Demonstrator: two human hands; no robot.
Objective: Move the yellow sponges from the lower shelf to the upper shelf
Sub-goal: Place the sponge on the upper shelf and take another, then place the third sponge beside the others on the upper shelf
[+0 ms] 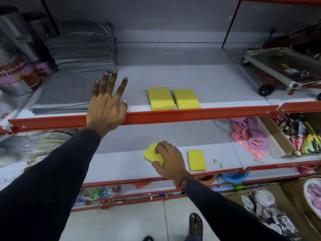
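Gripping one yellow sponge [152,154] on the lower shelf [121,164] is the right hand [169,160], fingers curled over the top edge and thumb on the near side, so that sponge sits tilted with its dark scrubby underside peeking out at the left corner. Can't tell if it's lifted clear of the shelf or just tipped up. Another sponge [196,160] lies flat just to the right of that hand, not touching it, near the shelf's front edge.

Up on the upper shelf [217,94] two more sponges, the left one [161,98] and the right one [187,99], sit side by side near the red front rail [173,115], very close together, both yellow side up.

The left hand [106,105] is spread wide, fingers splayed, holding nothing, palm down over the front of the upper shelf, and it overlaps the rail from this angle. Whether it's actually resting on the shelf I can't say for sure. Right next to it on the left is a stack of grey mesh mats [69,94], with a taller pile [83,49] behind.

Off to the right on the upper level there's a steel tray thing on wheels [281,68]. Pink and purple plastic bits [250,134] are on the lower level to the right
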